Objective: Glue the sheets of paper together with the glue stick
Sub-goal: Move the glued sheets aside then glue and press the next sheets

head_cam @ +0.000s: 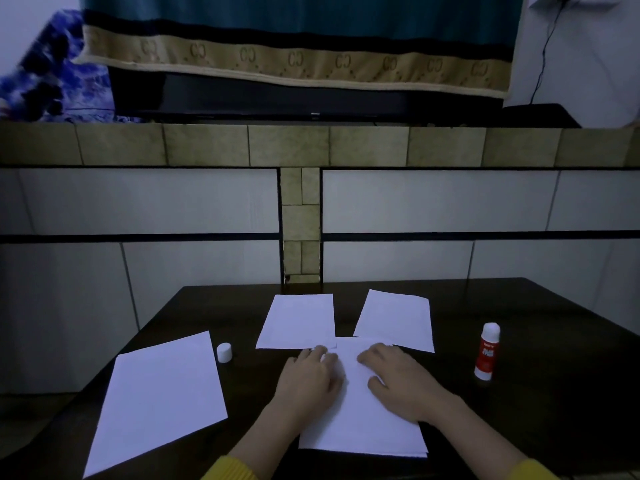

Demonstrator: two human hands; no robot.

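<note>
- Your left hand (308, 379) lies palm down, fingers spread flat, on the near white stack of paper sheets (363, 424) at the front middle of the dark wooden desk (554, 410); it pinches nothing.
- Your right hand (398, 379) lies flat on the same stack, just beside the left, fingers pointing away from you and pressing down.
- Layered edges show at the stack's near right corner, so more than one sheet lies there; I judge this to be the pressing step, smoothing a glued join. Whether glue sits between the sheets cannot be seen.
- The red-and-white glue stick (487, 351) stands upright on the desk to your right, well apart from your hands. Its top looks white; whether it is bare glue or a cover I cannot tell.
- A small white cap (224, 352) stands alone on the desk to your left, between the stack and the large sheet, which suggests the stick is uncapped.
- Three sheets lie loose: a large white sheet (156, 400) tilted at the left, a white sheet (298, 322) beyond your left hand, and another white sheet (394, 320) beyond your right, both touching or slightly overlapped by the stack's far edge.
- So the task looks partly done: one join pressed, three sheets left to glue, then the cap to put back.
</note>
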